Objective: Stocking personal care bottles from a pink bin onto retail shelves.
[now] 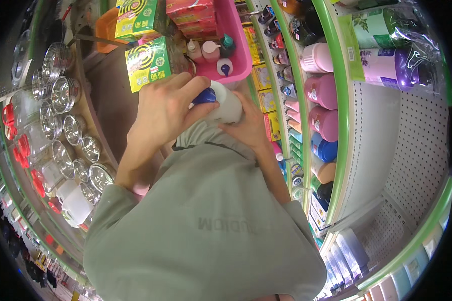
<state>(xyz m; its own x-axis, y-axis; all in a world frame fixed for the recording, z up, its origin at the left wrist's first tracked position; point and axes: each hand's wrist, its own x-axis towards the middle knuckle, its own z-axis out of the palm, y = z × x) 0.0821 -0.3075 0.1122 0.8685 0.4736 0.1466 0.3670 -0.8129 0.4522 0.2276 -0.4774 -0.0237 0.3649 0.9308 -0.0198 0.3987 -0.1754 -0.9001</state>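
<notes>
Between my two hands is a white plastic bottle [227, 104] with a blue cap, tilted on its side. My left hand [165, 105] grips the blue cap [205, 96] between thumb and fingers. The bottle's body rests in my right hand [251, 124], its fingers wrapped around the far side. Just beyond them is a pink plastic bin [243, 49]. It contains a similar bottle with a blue tip [225, 68], pale pump bottles [211, 50], a dark bottle with a teal top [227, 47] and stacked red boxes [196, 22].
Yellow-green boxes with a coil design [147, 64] stand left of the bin, before an orange basket [107, 34]. Clear jars [64, 98] line the left shelf. Green-edged shelves [333, 75] on the right carry pink tubs [323, 122], tubes and packaged bottles [384, 69].
</notes>
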